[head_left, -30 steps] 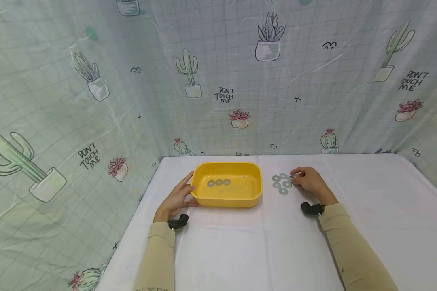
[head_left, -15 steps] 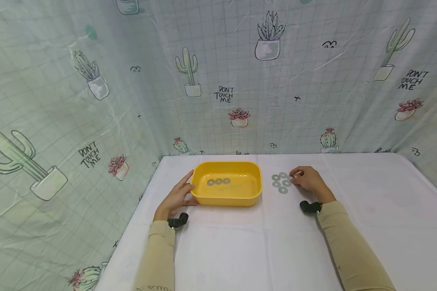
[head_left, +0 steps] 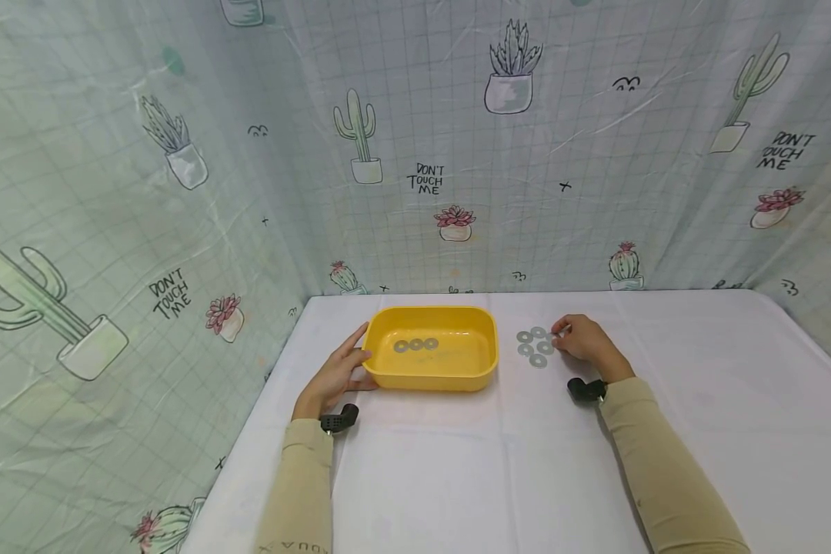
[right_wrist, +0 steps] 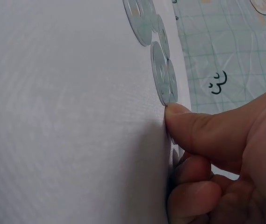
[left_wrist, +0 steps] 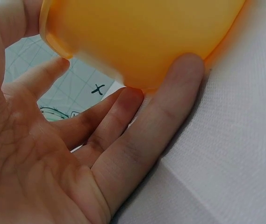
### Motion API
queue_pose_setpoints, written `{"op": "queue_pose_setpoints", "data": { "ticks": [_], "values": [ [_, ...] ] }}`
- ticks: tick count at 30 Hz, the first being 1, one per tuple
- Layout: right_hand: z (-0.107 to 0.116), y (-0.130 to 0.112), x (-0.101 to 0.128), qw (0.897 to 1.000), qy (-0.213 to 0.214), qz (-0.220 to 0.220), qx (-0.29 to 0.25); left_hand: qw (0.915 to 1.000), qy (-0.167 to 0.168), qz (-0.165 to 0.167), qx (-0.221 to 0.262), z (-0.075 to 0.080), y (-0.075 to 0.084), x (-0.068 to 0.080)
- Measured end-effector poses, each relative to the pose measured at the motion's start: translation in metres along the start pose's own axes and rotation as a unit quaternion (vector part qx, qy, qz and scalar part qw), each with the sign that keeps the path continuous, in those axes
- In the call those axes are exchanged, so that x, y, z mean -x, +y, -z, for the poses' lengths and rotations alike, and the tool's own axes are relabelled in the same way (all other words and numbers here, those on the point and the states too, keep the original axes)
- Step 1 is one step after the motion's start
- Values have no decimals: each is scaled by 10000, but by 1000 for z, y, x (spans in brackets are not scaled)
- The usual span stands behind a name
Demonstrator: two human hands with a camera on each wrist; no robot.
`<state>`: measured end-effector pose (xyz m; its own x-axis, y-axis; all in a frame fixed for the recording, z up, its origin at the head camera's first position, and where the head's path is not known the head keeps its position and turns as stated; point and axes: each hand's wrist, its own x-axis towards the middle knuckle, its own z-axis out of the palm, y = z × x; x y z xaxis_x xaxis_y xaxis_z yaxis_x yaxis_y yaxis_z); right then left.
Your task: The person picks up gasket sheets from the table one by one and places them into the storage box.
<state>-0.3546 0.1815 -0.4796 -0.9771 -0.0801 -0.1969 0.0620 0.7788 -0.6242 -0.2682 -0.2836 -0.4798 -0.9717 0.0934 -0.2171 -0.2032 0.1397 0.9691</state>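
A white cloth-covered tabletop sits before cactus-print sheeting. The right hand, fingers curled, pinches at the nearest of the flat grey metal washers: thin, stiff, light, probably slippery, best lifted by the edge. The left hand, fingers straight, steadies the yellow plastic tub.

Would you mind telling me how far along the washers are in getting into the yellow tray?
Three washers already lie in a row in the yellow tray. The left hand rests against the tray's left end, while the right hand has its thumb and fingertips at the edge of the loose washers on the cloth; whether it pinches one is unclear. About five remain there.
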Motion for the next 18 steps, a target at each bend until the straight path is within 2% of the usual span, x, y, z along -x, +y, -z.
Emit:
{"op": "queue_pose_setpoints", "data": {
  "ticks": [9,12,18],
  "values": [
    [0,-3,-1,9998,-136,32,142,10000,7,-8,8,0,-2,-1],
    [-1,-2,-1,9999,-146,22,23,10000,5,-30,-5,0,-2,-1],
    [1,2,2,9995,-60,286,-138,10000,9,-34,-13,0,-2,-2]
  ]
}}
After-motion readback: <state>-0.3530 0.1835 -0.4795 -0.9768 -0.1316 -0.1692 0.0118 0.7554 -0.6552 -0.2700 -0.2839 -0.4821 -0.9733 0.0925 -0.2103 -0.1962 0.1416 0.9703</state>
